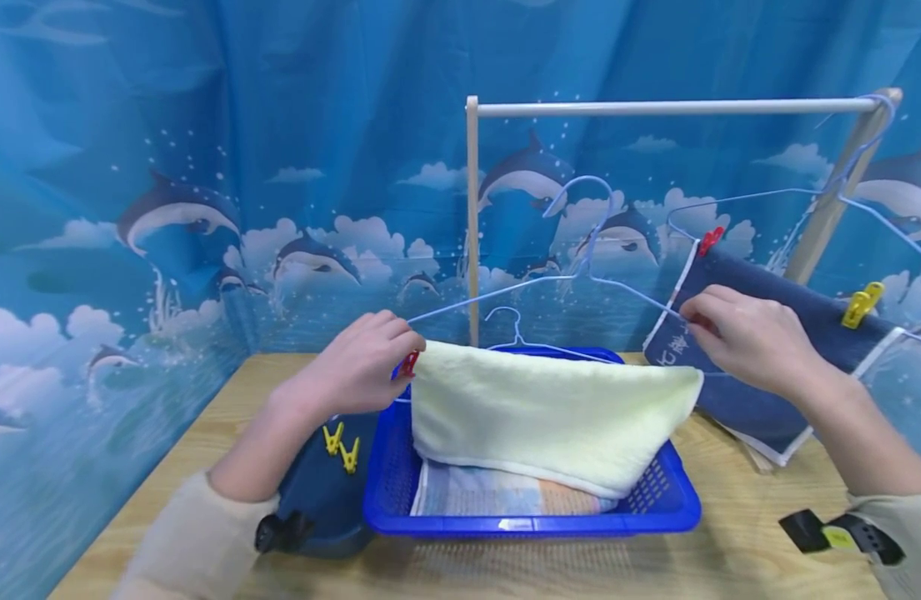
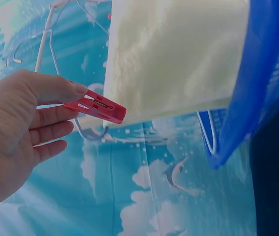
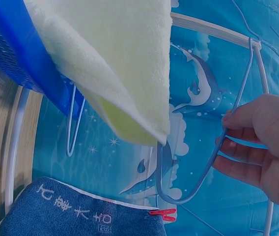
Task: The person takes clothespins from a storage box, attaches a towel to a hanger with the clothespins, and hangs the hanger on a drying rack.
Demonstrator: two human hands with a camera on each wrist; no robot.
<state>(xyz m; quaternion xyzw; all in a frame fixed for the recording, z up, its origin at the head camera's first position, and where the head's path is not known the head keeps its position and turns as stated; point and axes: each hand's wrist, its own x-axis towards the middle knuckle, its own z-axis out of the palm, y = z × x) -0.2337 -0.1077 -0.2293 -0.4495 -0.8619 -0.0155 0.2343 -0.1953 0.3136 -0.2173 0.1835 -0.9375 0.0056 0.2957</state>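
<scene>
A pale yellow towel (image 1: 550, 417) hangs folded over the lower bar of a light blue wire hanger (image 1: 583, 270), above a blue basket. My left hand (image 1: 370, 358) pinches a red clothespin (image 2: 102, 107) between thumb and fingers at the towel's left upper corner. The clothespin's tip overlaps the towel edge in the left wrist view. On the other side, my right hand (image 1: 760, 337) pinches the hanger's wire near its right end, thumb against fingers, as the right wrist view shows. The towel's right lower corner droops. The hanger's hook points up, free of the rail.
The blue basket (image 1: 535, 525) holds a patterned cloth (image 1: 498, 492) and another hanger (image 1: 517, 333). Left of it, yellow clothespins (image 1: 332, 437) lie on a dark container (image 1: 325, 517). Behind, a rack's rail (image 1: 655, 108) carries a hanger with a dark blue towel (image 1: 828, 333), clipped red and yellow.
</scene>
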